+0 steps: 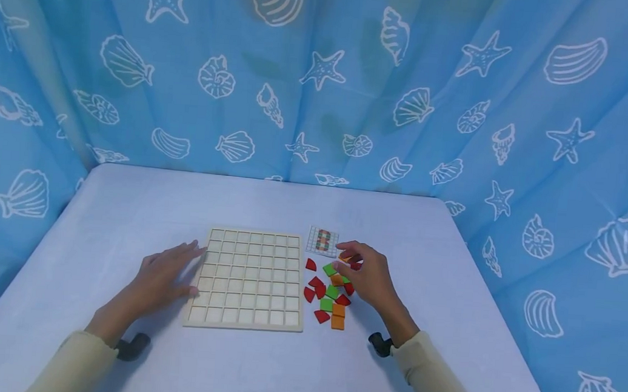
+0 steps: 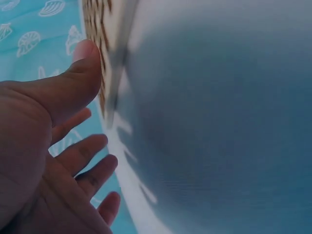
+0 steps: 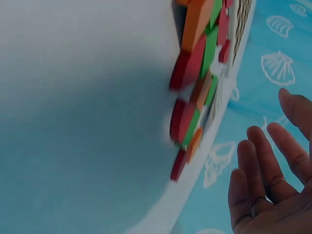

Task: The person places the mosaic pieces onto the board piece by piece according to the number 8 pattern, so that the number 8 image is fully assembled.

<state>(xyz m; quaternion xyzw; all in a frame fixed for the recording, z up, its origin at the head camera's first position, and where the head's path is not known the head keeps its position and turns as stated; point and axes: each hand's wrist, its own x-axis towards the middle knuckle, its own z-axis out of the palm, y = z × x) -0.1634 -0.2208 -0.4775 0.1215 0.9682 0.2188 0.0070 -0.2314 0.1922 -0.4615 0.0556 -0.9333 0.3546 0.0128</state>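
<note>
A pale wooden grid board [image 1: 252, 278] lies flat on the table, its square cells bare. My left hand [image 1: 163, 276] rests at the board's left edge, thumb and fingers spread and nearly straight; in the left wrist view the thumb [image 2: 80, 80] is by the board's rim. Above the loose pieces on the right hovers my right hand [image 1: 368, 274], its fingers loosely bent with nothing seen between them. Under and beside it lie red quarter-circle pieces [image 1: 321, 317], green squares [image 1: 326, 305] and orange squares [image 1: 337, 323]. A small pattern card [image 1: 322, 241] lies just left of its fingertips.
The white-covered table [image 1: 236, 367] extends around the board. Behind it and along the sides hangs a blue curtain [image 1: 353, 101] with white shells and starfish. A dark wrist camera [image 1: 379, 344] sits at the right cuff, another dark camera [image 1: 132, 347] at the left.
</note>
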